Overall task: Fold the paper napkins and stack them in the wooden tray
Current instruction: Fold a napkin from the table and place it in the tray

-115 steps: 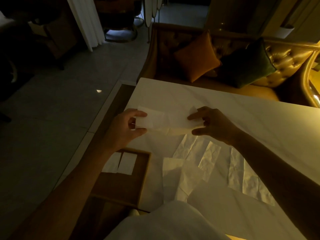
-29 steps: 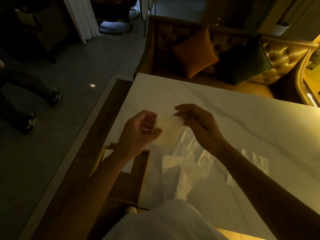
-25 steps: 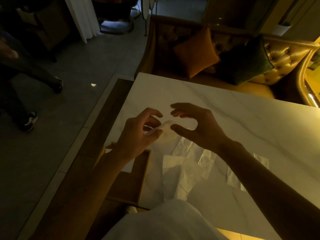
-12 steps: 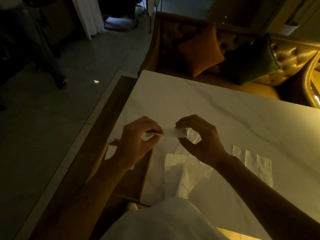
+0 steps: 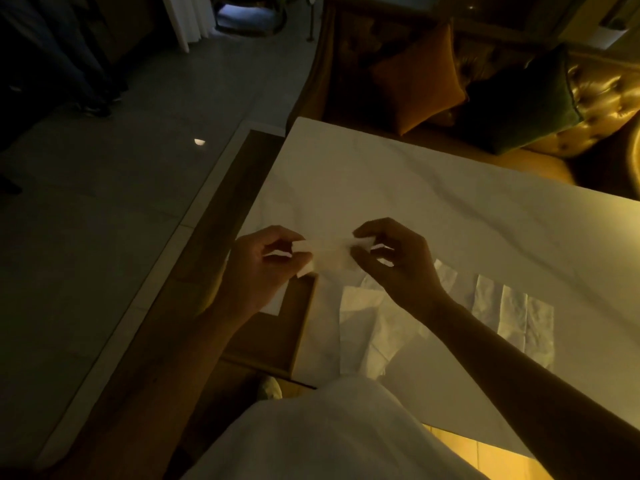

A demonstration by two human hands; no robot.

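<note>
Both hands hold one small folded white napkin in the air above the table's left edge. My left hand pinches its left end and my right hand pinches its right end. Below my left hand sits the wooden tray, and a folded napkin in the tray shows partly under my wrist. Unfolded creased napkins lie flat on the white marble table: one pile just under my right wrist, another napkin farther right.
A tufted sofa with an orange cushion and a dark green cushion stands beyond the table's far edge. A dark wooden bench runs along the table's left side. A person's legs stand on the grey floor at far left.
The long napkin strip has been folded down to a small piece between my hands. My hands have dropped lower, toward the tray. The person at left walked farther away.
</note>
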